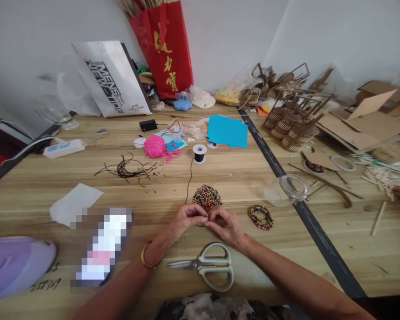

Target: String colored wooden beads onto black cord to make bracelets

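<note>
My left hand [188,220] and my right hand [227,226] meet fingertip to fingertip in a pinch. Black cord [189,180] runs from a white-flanged spool [199,154] down to my left fingers, and a short dark piece shows just below them. Whatever small thing sits between my right fingertips is too tiny to make out. Right behind my hands lies a heap of multicoloured beads [207,197]. To the right is a coiled string of similar beads [261,217]. Scissors with pale handles [216,265] lie partly spread on the table, close to me.
Cut black cord pieces [123,169] and pink yarn [155,146] lie at the left rear. A blurred phone [102,249] rests left of my forearm. Blue sheets [227,131], a clear round container [291,189], brown woven baskets [291,126] and cardboard [363,120] stand farther off.
</note>
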The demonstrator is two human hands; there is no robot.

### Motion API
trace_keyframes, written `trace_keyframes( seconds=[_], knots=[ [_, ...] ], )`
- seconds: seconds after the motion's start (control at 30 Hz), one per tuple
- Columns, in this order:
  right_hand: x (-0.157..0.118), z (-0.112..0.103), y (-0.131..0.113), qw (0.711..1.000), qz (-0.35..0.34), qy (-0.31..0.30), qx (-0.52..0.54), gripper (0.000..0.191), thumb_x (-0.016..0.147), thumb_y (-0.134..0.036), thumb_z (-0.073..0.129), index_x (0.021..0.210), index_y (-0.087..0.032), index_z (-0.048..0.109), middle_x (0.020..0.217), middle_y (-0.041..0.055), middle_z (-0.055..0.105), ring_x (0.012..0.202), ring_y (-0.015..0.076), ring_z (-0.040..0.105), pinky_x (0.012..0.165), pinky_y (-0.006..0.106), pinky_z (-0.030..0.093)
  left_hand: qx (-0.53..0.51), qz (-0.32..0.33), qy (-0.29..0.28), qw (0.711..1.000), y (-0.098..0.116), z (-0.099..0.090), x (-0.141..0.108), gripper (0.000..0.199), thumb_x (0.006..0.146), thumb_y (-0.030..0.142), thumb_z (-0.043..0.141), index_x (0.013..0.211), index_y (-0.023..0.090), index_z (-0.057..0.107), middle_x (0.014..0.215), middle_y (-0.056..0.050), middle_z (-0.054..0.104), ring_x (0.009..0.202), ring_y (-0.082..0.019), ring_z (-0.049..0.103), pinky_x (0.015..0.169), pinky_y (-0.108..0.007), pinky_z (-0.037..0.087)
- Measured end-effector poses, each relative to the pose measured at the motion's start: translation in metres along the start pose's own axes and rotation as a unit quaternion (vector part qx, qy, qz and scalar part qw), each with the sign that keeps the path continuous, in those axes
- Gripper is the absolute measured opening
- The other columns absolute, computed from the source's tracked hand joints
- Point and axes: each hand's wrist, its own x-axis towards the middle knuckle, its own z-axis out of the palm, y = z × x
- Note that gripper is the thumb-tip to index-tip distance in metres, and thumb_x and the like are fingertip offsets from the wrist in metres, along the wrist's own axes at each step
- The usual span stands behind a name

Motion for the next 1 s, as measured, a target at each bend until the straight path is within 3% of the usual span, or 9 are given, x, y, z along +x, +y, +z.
trace_keyframes(
  seconds=[0.23,0.37,0.57,0.83,1.0],
  knots=[
    [0.005,-0.009,-0.006,0.999,-0.034,-0.025,0.006,0.018,0.086,-0.036,0.058,0.085,-0.018,0.055,0.076,0.0033,0.059,0.070,0.0142,0.056,0.065,0.026,0.047,-0.092,0.040,-0.026,0.995,0.005,-0.001,-0.002,0.013,0.067,0.022,0.071,0.071,0.013,0.063,0.074,-0.003,0.067,0.073,-0.014,0.058,0.072,-0.025,0.041],
    [0.007,-0.018,0.000,1.000,0.013,0.024,-0.015,0.026,0.095,-0.035,0.040,0.087,-0.018,0.057,0.078,0.0042,0.058,0.074,0.0152,0.055,0.068,0.028,0.044,-0.186,0.044,-0.033,0.981,0.015,-0.007,-0.004,0.014,0.068,0.021,0.069,0.072,0.014,0.058,0.068,-0.004,0.067,0.064,-0.013,0.058,0.061,-0.023,0.041],
    [0.010,-0.019,0.006,0.995,0.076,0.063,0.011,0.032,0.096,-0.036,0.035,0.083,-0.017,0.057,0.073,0.0031,0.056,0.067,0.0144,0.052,0.063,0.026,0.042,-0.297,0.076,-0.088,0.948,0.040,-0.030,-0.013,0.018,0.066,0.021,0.072,0.068,0.016,0.056,0.047,0.004,0.046,0.045,-0.008,0.043,0.042,-0.017,0.031],
    [0.007,-0.015,0.003,0.998,0.060,0.025,-0.008,0.028,0.096,-0.033,0.036,0.081,-0.018,0.056,0.073,0.0023,0.055,0.067,0.0136,0.051,0.062,0.025,0.040,-0.279,0.213,-0.066,0.934,0.072,-0.068,-0.038,0.028,0.062,0.025,0.075,0.062,0.019,0.048,0.037,0.008,0.027,0.039,-0.009,0.038,0.039,-0.017,0.035],
    [0.006,-0.012,0.004,0.998,0.057,0.022,-0.016,0.028,0.096,-0.032,0.037,0.081,-0.018,0.055,0.071,0.0016,0.054,0.065,0.0129,0.049,0.062,0.025,0.040,-0.206,0.316,-0.073,0.923,0.099,-0.073,-0.059,0.030,0.060,0.026,0.076,0.060,0.023,0.046,0.027,0.010,0.023,0.028,-0.008,0.031,0.031,-0.018,0.027]
  ],
)
